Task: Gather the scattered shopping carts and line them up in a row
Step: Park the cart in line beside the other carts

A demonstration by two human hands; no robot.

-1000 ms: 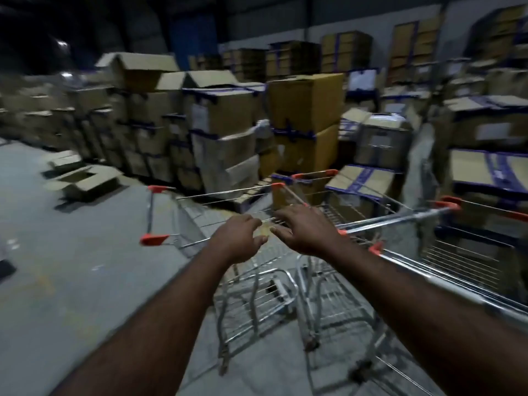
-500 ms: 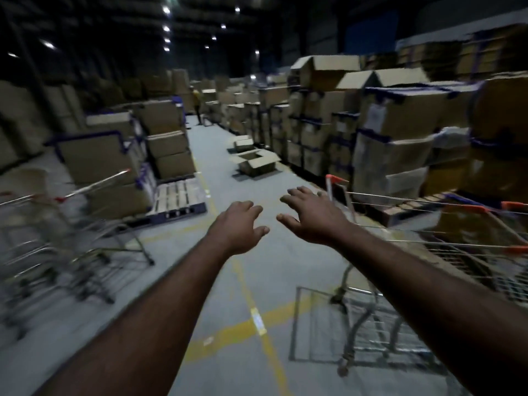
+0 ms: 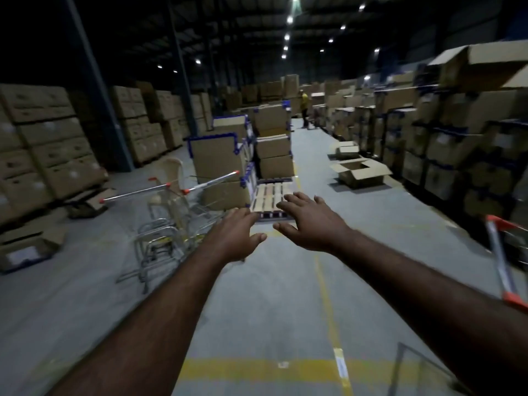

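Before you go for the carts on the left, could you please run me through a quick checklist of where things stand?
1. Left hand free: ok, open and holding nothing.
2. Right hand free: ok, fingers spread, empty.
3. Next carts located: ok, loose carts stand ahead on the left, not lined up.
4. Floor to them clear: ok, bare concrete lies between; a plastic chair stands right behind them.
5. Row already started: cannot tell, only the corner of one cart shows at the right edge.
6. Aisle traffic: ok, one person stands far down the aisle.
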